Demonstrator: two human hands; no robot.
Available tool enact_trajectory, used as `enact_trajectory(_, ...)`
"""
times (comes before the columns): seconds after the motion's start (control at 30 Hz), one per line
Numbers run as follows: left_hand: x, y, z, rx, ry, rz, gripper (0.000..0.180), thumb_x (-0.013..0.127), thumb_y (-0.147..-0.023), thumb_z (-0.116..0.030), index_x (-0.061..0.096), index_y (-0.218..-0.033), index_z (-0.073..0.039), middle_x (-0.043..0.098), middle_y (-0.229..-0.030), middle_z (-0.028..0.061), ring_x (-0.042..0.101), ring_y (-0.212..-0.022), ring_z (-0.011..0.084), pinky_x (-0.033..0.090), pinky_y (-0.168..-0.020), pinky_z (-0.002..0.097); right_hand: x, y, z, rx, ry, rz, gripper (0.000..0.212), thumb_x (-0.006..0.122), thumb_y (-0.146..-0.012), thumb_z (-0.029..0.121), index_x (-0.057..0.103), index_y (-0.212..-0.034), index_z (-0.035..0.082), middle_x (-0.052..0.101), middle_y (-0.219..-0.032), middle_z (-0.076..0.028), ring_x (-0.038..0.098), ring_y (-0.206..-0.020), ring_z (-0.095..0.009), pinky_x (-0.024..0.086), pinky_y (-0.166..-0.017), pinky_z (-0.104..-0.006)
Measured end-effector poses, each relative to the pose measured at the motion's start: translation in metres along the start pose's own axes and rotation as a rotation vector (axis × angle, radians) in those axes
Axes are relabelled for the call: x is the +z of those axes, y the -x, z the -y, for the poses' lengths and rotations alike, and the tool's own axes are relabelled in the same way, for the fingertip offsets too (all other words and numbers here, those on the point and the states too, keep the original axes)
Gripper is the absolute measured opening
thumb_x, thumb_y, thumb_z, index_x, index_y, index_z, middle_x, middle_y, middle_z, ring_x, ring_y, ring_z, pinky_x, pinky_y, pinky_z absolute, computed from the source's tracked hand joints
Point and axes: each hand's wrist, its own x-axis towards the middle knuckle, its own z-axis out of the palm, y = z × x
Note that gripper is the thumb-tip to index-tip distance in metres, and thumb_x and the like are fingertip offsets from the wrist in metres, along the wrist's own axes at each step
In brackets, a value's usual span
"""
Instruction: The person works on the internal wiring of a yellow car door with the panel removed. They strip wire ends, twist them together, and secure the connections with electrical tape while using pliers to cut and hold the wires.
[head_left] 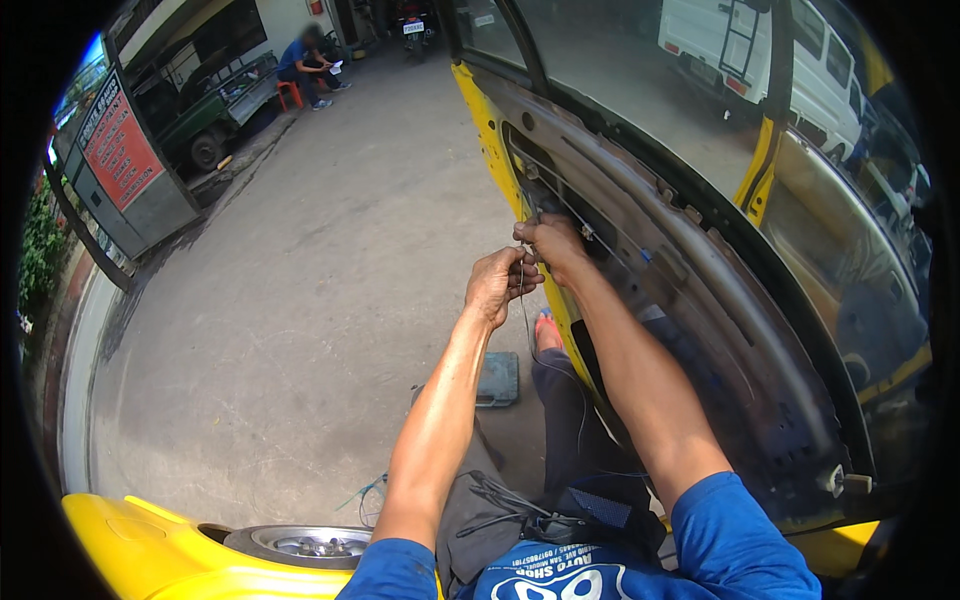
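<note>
I stand at a yellow car door [484, 118] whose inner trim is off, so its dark metal shell [700, 270] and openings show. My left hand [494, 284] is closed in a pinch on a thin wire [527, 322] just outside the door's yellow edge. From the fingers the wire hangs down in a loose curve toward my legs. Close beside it, my right hand [556, 243] is bent at the door edge, in front of an opening in the shell. Its thumb and finger come together near the wire's upper end; what they grip is too small to make out.
Below my left forearm a grey-green case [497, 380] lies on the concrete floor [300, 330]. A yellow fender with a wheel [310, 545] is at lower left. Far off, a person [308, 68] sits on a red stool. A white van [760, 60] shows through the door window.
</note>
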Motion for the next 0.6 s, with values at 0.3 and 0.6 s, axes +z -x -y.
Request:
enact_trajectory(0.3, -0.002, 0.014, 0.001, -0.022, 0.059, 0.173, 0.031, 0.061, -0.104, -0.021, 0.066, -0.124, 0.003, 0.069, -0.106, 0.0073, 0.070, -0.094, 0.0203, 0.060, -0.088, 0.0375, -0.012, 0.003, 0.004, 0.038, 0.037, 0.130, 0.021, 0.071, -0.097, 0.026, 0.073, -0.101, 0.006, 0.067, -0.089, -0.001, 0.055, -0.070, -0.010, 0.045, -0.061, -0.0271)
enact_trajectory(0.6, -0.012, 0.015, 0.018, 0.030, -0.014, 0.032, 0.027, 0.065, -0.102, -0.019, 0.070, -0.118, 0.002, 0.070, -0.095, 0.0042, 0.067, -0.079, 0.0127, 0.060, -0.076, 0.0302, -0.021, 0.021, 0.008, 0.087, 0.073, 0.147, 0.018, 0.075, -0.093, 0.024, 0.071, -0.090, 0.007, 0.062, -0.074, 0.001, 0.052, -0.062, -0.008, 0.040, -0.052, -0.0259)
